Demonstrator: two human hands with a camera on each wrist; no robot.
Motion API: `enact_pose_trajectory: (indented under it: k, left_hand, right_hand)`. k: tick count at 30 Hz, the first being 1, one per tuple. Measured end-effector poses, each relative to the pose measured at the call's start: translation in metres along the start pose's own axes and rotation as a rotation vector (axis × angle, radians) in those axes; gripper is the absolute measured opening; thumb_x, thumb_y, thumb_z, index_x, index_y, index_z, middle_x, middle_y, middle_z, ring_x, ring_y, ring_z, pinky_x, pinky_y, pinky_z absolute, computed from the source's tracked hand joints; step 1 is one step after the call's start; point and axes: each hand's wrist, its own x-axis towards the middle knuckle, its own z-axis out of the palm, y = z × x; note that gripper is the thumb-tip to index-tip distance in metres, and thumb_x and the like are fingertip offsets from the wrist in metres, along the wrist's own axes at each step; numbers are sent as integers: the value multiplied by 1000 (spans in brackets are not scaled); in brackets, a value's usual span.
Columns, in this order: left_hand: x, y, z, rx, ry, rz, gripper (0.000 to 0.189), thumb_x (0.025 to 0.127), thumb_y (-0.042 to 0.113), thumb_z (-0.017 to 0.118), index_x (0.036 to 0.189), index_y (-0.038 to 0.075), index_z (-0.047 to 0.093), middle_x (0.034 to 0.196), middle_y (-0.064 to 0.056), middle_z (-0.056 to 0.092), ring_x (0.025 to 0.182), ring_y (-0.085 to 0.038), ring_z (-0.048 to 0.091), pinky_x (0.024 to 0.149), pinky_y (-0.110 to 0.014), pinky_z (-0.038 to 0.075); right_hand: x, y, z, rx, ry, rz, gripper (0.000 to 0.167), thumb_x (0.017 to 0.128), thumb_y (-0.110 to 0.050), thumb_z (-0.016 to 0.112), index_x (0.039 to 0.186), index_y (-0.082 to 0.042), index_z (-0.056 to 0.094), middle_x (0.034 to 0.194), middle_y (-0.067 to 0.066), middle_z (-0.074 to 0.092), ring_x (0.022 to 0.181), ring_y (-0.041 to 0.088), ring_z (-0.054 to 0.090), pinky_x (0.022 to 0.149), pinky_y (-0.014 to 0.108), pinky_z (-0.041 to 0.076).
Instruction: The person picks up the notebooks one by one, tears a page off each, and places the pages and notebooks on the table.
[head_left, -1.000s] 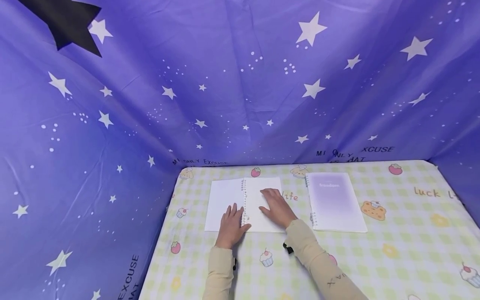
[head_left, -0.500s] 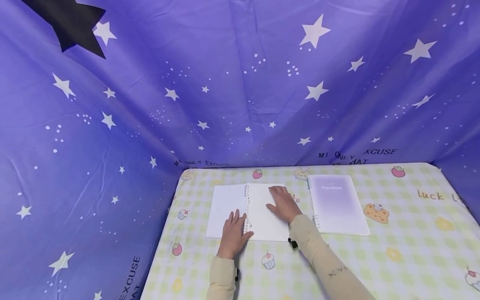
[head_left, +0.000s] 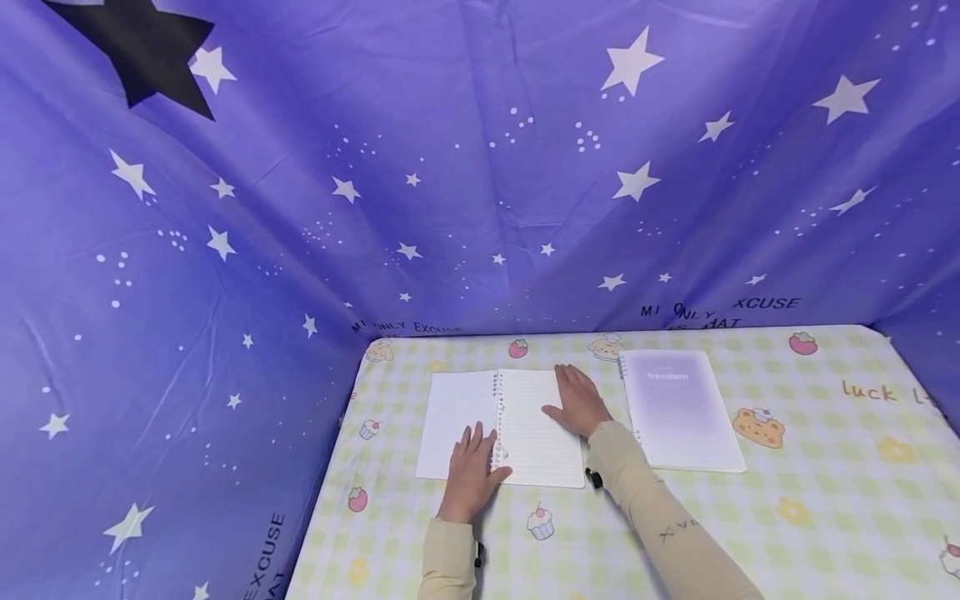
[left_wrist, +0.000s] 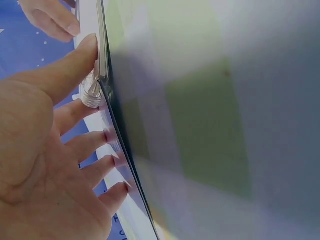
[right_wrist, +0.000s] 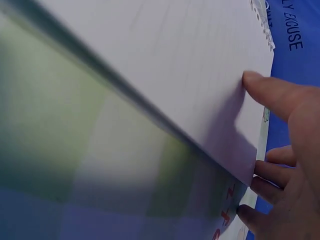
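A ring-bound notebook [head_left: 531, 458] lies open on the table, with a plain white left side and a lined right page. My left hand [head_left: 471, 473] rests at its lower middle, fingers spread over the left side and thumb across the rings. In the left wrist view that thumb [left_wrist: 75, 67] touches the page stack beside the plastic binding rings [left_wrist: 91, 95]. Over the upper right edge of the lined page lies my right hand [head_left: 579, 402]. In the right wrist view its thumb [right_wrist: 270, 90] touches the page, while the other fingers reach the page's edge.
A closed purple notebook [head_left: 678, 417] marked "freedom" lies to the right, near my right forearm. Both stand on a table with a green checked cloth [head_left: 825, 500]. Purple star-printed curtains [head_left: 480, 167] hang behind and at the sides.
My right hand has slid right across the lined page, from its middle to its outer edge. The left hand stays at the binding. The head view has shifted slightly.
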Motion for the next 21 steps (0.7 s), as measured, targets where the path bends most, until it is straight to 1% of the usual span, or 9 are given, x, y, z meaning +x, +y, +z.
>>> enact_pose_trajectory:
  k: [4,6,9,13,17,21]
  left_hand:
    - [0,1,1,0,3,8,68,87,35,73,142,2,51,154,-26,38,145,-46,28,117,-62,25]
    - [0,2,2,0,2,4,67,87,35,73,142,2,51,154,-25,37,145,-45,28,118,-61,24]
    - [-1,3,2,-6,0,1,67,87,35,72,142,2,51,154,-25,37,146,-45,28,118,-61,24]
    - [-1,2,3,-11,-4,3,67,87,36,72,142,3,51,155,-25,36,146,-45,27,118,-61,24]
    - [-1,1,3,-15,5,5,66,88,35,72,142,2,51,154,-25,36,145,-46,27,118,-62,23]
    - [-1,1,2,-25,1,-4,66,88,34,71,142,2,50,155,-25,35,146,-45,25,119,-61,21]
  right_hand:
    - [2,2,-2,-38,32,11,73,91,-24,71,144,14,37,142,32,44,135,45,37,117,55,29]
    - [3,3,-3,-50,59,19,67,92,-21,70,143,12,41,138,28,47,131,42,39,114,54,33]
    - [5,3,-6,-47,118,24,54,92,-17,70,137,8,51,129,23,54,124,38,45,107,52,41]
    - [6,2,-8,-40,203,25,34,93,-12,68,124,3,64,116,17,60,112,33,52,99,47,48]
    - [6,-3,-12,-23,300,4,17,94,-9,66,109,0,69,103,14,64,101,30,58,94,44,51]
    - [7,-7,-16,-11,387,3,10,93,-11,69,96,-3,72,94,11,68,93,28,62,88,41,54]
